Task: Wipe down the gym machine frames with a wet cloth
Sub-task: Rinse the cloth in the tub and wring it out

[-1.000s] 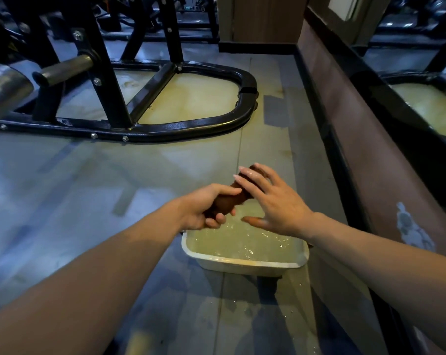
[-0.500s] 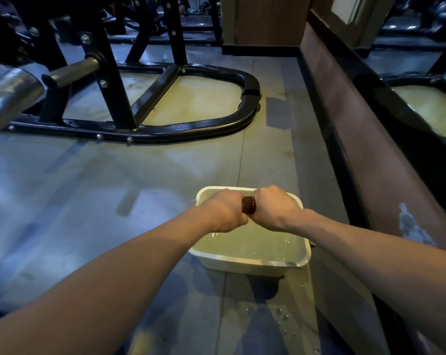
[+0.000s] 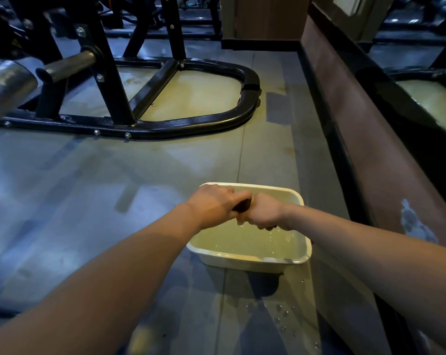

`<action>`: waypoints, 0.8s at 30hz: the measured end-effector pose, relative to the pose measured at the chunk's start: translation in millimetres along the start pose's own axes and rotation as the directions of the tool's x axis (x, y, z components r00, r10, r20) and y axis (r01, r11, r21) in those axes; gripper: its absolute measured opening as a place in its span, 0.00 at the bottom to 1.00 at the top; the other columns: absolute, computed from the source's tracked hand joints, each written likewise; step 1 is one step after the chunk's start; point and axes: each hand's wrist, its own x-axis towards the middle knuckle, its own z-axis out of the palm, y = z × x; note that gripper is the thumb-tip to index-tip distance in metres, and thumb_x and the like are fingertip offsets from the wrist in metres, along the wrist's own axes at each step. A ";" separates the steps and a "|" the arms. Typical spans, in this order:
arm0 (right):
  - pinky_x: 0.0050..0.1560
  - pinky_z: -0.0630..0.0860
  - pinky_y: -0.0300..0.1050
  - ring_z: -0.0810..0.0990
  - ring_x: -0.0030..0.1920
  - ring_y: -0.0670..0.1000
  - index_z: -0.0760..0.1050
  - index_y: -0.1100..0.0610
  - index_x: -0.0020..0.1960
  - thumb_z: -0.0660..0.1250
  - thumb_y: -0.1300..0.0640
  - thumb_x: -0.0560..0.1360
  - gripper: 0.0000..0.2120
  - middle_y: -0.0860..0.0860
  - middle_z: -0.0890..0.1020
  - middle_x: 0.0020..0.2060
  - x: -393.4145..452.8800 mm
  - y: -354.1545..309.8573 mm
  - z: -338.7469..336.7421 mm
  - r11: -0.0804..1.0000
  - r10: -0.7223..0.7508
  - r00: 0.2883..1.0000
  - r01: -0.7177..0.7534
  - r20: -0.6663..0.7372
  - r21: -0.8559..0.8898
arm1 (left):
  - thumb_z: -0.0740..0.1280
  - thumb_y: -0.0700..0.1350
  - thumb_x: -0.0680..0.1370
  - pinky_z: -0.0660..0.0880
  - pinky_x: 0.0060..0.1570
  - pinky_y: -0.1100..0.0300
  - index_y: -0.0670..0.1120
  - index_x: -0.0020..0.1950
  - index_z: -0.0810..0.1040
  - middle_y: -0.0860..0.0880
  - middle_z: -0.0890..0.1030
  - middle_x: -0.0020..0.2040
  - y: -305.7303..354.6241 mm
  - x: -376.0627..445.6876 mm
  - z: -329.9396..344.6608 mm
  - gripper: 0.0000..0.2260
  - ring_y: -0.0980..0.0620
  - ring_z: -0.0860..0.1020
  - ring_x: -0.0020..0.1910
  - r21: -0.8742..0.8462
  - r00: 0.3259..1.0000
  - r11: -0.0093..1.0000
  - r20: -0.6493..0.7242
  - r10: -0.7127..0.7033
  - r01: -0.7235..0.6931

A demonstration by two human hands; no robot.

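- Left hand [image 3: 214, 202] and right hand [image 3: 264, 211] both grip the dark cloth [image 3: 242, 204] — fists touching.
- They are above the white basin [image 3: 255, 261] with water, on the floor.
- Black machine frame [image 3: 191, 124] stands well apart.

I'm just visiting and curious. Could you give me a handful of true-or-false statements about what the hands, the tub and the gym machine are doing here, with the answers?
1. Both hands grip the dark cloth above the tub. True: left hand and right hand are closed round it.
2. The white tub is dry. False: it holds water.
3. The tub stands on the black machine frame. False: it stands on the floor, apart from the frame.
4. Water drops lie on the floor near the tub. True.
5. The cloth is wiping the frame. False: it is held over the tub.
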 end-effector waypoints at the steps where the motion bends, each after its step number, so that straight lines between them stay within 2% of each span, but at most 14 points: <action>1: 0.33 0.69 0.48 0.71 0.37 0.56 0.81 0.65 0.54 0.73 0.58 0.75 0.11 0.56 0.75 0.38 1.0 0.9 -1.2 1.000 -0.022 0.999 0.021 -0.030 -0.021 | 0.61 0.54 0.84 0.78 0.49 0.54 0.54 0.74 0.63 0.48 0.78 0.55 -1.0 0.0 1.0 0.19 0.47 0.78 0.50 0.007 1.000 1.000 -0.009 0.011 -0.011; 3: 0.33 0.70 0.49 0.73 0.37 0.56 0.81 0.63 0.51 0.74 0.58 0.75 0.09 0.56 0.77 0.37 3.1 0.0 -2.2 0.994 -0.072 0.995 0.066 -0.063 -0.092 | 0.61 0.53 0.85 0.79 0.51 0.52 0.55 0.76 0.64 0.48 0.78 0.57 -1.1 -0.3 2.6 0.20 0.46 0.79 0.52 0.030 1.000 1.000 -0.028 0.005 -0.004; 5: 0.39 0.80 0.51 0.80 0.40 0.55 0.81 0.58 0.51 0.76 0.55 0.74 0.10 0.54 0.81 0.40 4.5 -0.8 -3.2 0.969 -0.163 0.978 0.134 -0.131 -0.208 | 0.63 0.53 0.84 0.78 0.56 0.50 0.55 0.78 0.63 0.48 0.79 0.61 3.1 -0.4 2.8 0.22 0.45 0.79 0.57 -0.022 0.996 0.997 -0.030 -0.080 0.079; 8: 0.58 0.82 0.55 0.81 0.56 0.54 0.73 0.53 0.69 0.78 0.49 0.73 0.28 0.52 0.82 0.57 4.3 1.4 -4.6 0.921 -0.295 0.919 0.200 -0.262 -0.335 | 0.68 0.52 0.81 0.79 0.56 0.48 0.58 0.74 0.71 0.50 0.82 0.59 9.3 2.5 3.5 0.21 0.47 0.80 0.55 -0.317 0.921 0.869 0.042 -0.386 0.379; 9: 0.64 0.79 0.55 0.77 0.63 0.55 0.66 0.52 0.75 0.78 0.46 0.74 0.35 0.52 0.77 0.66 3.0 3.5 -5.4 0.895 -0.347 0.887 0.215 -0.305 -0.392 | 0.69 0.51 0.80 0.81 0.52 0.49 0.57 0.70 0.75 0.50 0.83 0.53 10.0 5.7 3.3 0.18 0.48 0.81 0.48 -0.461 0.871 0.753 0.099 -0.482 0.469; 11: 0.73 0.72 0.57 0.66 0.75 0.56 0.58 0.52 0.82 0.75 0.45 0.75 0.42 0.51 0.66 0.77 -1.2 8.5 -7.2 0.766 -0.541 0.761 0.271 -0.357 -0.583 | 0.70 0.49 0.80 0.79 0.34 0.56 0.50 0.64 0.78 0.47 0.82 0.44 10.4 11.8 0.5 0.13 0.50 0.79 0.34 -0.743 0.775 0.376 0.294 -0.559 0.554; 13: 0.77 0.67 0.59 0.60 0.79 0.59 0.58 0.53 0.82 0.75 0.45 0.75 0.43 0.51 0.61 0.81 -3.5 14.6 -9.9 0.526 -0.740 0.611 0.268 -0.280 -0.808 | 0.69 0.48 0.82 0.67 0.21 0.63 0.45 0.66 0.76 0.44 0.78 0.40 9.1 11.1 -9.8 0.14 0.53 0.73 0.26 -0.828 0.738 -0.044 0.521 -0.429 0.559; 14: 0.78 0.65 0.59 0.61 0.79 0.60 0.60 0.54 0.82 0.75 0.44 0.74 0.42 0.52 0.63 0.81 -3.3 16.8 -11.6 0.409 -0.799 0.561 0.243 -0.216 -0.880 | 0.68 0.48 0.82 0.63 0.19 0.66 0.44 0.66 0.75 0.45 0.77 0.40 7.9 8.1 -17.5 0.14 0.55 0.71 0.25 -0.799 0.741 -0.181 0.600 -0.301 0.574; 15: 0.78 0.65 0.60 0.64 0.78 0.61 0.64 0.54 0.80 0.74 0.45 0.75 0.38 0.53 0.68 0.79 -2.9 18.7 -13.0 0.318 -0.841 0.519 0.240 -0.155 -0.917 | 0.67 0.48 0.82 0.61 0.18 0.68 0.43 0.64 0.75 0.45 0.77 0.39 7.2 4.8 -25.3 0.13 0.56 0.70 0.25 -0.754 0.741 -0.244 0.651 -0.163 0.610; 17: 0.70 0.74 0.58 0.76 0.68 0.59 0.74 0.56 0.72 0.74 0.51 0.77 0.26 0.54 0.80 0.65 -1.7 20.6 -14.6 0.223 -0.897 0.436 0.312 -0.069 -0.924 | 0.68 0.48 0.82 0.62 0.19 0.69 0.43 0.61 0.75 0.47 0.76 0.38 7.9 -1.4 -36.2 0.12 0.57 0.69 0.25 -0.691 0.707 -0.197 0.707 0.015 0.695; 18: 0.61 0.80 0.54 0.81 0.60 0.57 0.76 0.57 0.68 0.74 0.54 0.78 0.20 0.54 0.83 0.58 -2.0 21.0 -16.0 0.224 -0.901 0.432 0.376 -0.043 -0.899 | 0.69 0.48 0.81 0.63 0.20 0.69 0.43 0.59 0.75 0.48 0.76 0.37 10.1 -2.7 -39.9 0.11 0.57 0.69 0.26 -0.675 0.684 -0.140 0.728 0.032 0.725; 20: 0.47 0.83 0.48 0.83 0.49 0.53 0.77 0.56 0.63 0.73 0.56 0.79 0.14 0.53 0.84 0.51 -6.2 18.3 -19.0 0.277 -0.851 0.524 0.448 -0.002 -0.850 | 0.69 0.45 0.81 0.66 0.22 0.67 0.41 0.58 0.75 0.48 0.76 0.36 14.7 -0.7 -41.3 0.11 0.56 0.71 0.28 -0.660 0.659 -0.040 0.752 -0.031 0.751; 21: 0.45 0.83 0.47 0.83 0.47 0.52 0.76 0.55 0.61 0.72 0.55 0.80 0.12 0.52 0.83 0.50 -7.9 16.5 -20.8 0.298 -0.816 0.578 0.437 0.010 -0.849 | 0.69 0.44 0.81 0.67 0.24 0.66 0.40 0.59 0.74 0.48 0.76 0.36 16.6 2.8 -39.9 0.10 0.55 0.72 0.28 -0.662 0.662 0.035 0.743 -0.093 0.748; 24: 0.46 0.83 0.50 0.82 0.44 0.51 0.78 0.54 0.57 0.68 0.50 0.82 0.08 0.50 0.83 0.47 -11.7 10.0 -17.3 0.448 -0.688 0.722 0.337 -0.078 -0.828 | 0.70 0.43 0.80 0.73 0.29 0.61 0.42 0.57 0.76 0.47 0.78 0.38 22.1 17.3 -32.2 0.08 0.52 0.76 0.29 -0.578 0.725 0.449 0.618 -0.305 0.682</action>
